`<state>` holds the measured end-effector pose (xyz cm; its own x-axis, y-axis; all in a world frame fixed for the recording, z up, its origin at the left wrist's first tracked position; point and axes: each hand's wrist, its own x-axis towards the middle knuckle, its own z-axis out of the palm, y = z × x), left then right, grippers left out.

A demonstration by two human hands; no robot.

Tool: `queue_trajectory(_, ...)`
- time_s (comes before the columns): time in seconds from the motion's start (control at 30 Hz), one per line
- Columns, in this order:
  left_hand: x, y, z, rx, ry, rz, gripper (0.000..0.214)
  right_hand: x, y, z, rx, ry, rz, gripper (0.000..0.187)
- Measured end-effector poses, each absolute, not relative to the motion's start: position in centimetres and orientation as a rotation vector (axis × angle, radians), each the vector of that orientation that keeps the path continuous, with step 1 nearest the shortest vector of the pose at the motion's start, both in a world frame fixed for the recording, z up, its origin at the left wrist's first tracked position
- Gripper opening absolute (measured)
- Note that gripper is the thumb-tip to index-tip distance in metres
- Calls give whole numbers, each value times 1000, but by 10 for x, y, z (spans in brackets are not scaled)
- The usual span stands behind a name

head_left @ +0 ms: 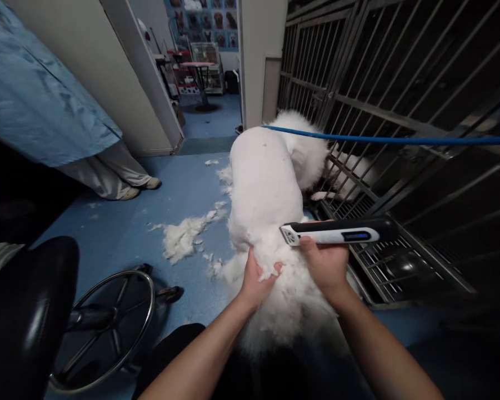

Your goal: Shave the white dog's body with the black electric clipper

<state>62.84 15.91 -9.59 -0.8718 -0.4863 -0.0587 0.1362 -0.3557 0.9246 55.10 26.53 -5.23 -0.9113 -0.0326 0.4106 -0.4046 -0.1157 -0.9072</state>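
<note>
A fluffy white dog (266, 178) stands with its rear toward me. Its back is shorn short, while the head and hindquarters carry long fur. My right hand (329, 266) is wrapped around a black and white hair clipper (337, 232) with a lit blue display. The clipper's blade end touches the fur above the dog's rump. Just left of it, my left hand (258, 280) grips long fur (289, 300) at the dog's rear, thumb up, with the fingers partly buried. A loose tuft lies over that hand.
A blue cord (379, 138) stretches rightward from the dog. Barred metal cages (358, 105) line the right, with another white animal (352, 172) inside. Cut fur (185, 236) lies on the blue floor (158, 205). At left are a wheeled stool (112, 316) and a person in a blue gown (45, 94).
</note>
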Motion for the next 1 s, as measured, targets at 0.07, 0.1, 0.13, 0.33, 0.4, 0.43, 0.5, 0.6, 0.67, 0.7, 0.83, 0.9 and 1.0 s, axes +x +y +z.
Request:
queue_trajectory(0.07,629,158,-96,455,-1504,-2275,71,549,266,-56,498,-2090,2046,38)
queue_trajectory(0.1,630,157,-96,449,-1510,-2272,71,549,266,-57,527,-2176,2017,37)
queue_trajectory(0.13,630,156,-96,442,-1518,-2264,71,549,266,-59,558,-2227,1999,37)
queue_trajectory(0.33,634,155,-105,363,-1583,-2274,66,547,266,-47,643,-2171,1865,35)
queue_trajectory(0.4,634,154,-110,338,-1602,-2239,66,546,266,-38,757,-2330,1769,31)
queue_trajectory(0.43,634,154,-112,333,-1615,-2208,66,546,266,-34,806,-2402,1735,30)
queue_trajectory(0.5,635,154,-115,324,-1637,-2167,66,546,267,-28,860,-2489,1714,30)
queue_trajectory(0.6,636,154,-117,293,-1652,-2167,64,546,267,-26,837,-2510,1769,33)
queue_trajectory(0.67,637,155,-116,287,-1654,-2157,63,546,267,-29,785,-2480,1804,35)
queue_trajectory(0.7,638,156,-116,291,-1650,-2157,63,546,267,-31,745,-2448,1809,35)
queue_trajectory(0.83,639,158,-114,293,-1619,-2218,62,546,267,-36,632,-2319,1733,32)
queue_trajectory(0.9,639,158,-113,289,-1596,-2229,62,546,267,-35,718,-2323,1698,30)
queue_trajectory(1.0,639,158,-112,283,-1589,-2206,61,546,267,-33,879,-2367,1712,27)
